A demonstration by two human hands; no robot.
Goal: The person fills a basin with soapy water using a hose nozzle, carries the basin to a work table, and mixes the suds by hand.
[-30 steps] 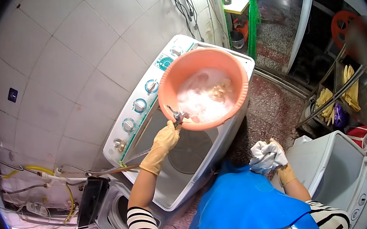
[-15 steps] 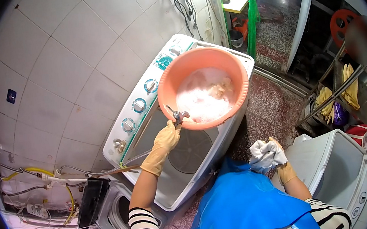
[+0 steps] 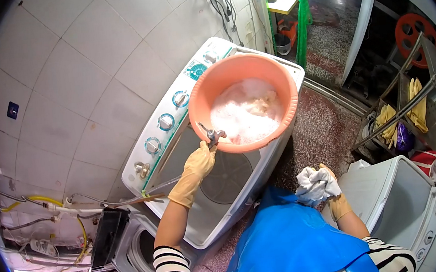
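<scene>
In a pale yellow rubber glove, my left hand [image 3: 201,165] is closed around a metal tap [image 3: 212,135] at the near rim of an orange plastic basin [image 3: 212,83]. Foamy water [image 3: 245,116] fills the bottom of the basin, with some pale cloth [image 3: 265,102] showing through the suds. The basin rests on top of a white twin-tub washing machine [image 3: 244,178], partly over its open tub. My right hand [image 3: 338,197], gloved too, grips a bunched white cloth [image 3: 316,185] beside my blue apron [image 3: 288,235]. The cloth hides some of its fingers.
To the right stands a white appliance with a raised lid [image 3: 374,185]. Behind it, a metal rack [image 3: 396,121] holds yellow gloves [image 3: 417,105] and a purple item [image 3: 403,137]. Hoses [image 3: 37,201] run along the left wall. A front-loading washer [image 3: 134,253] sits at lower left.
The view has shifted slightly. Both hands keep their holds on the tap and the white cloth, and the basin stays in place.
</scene>
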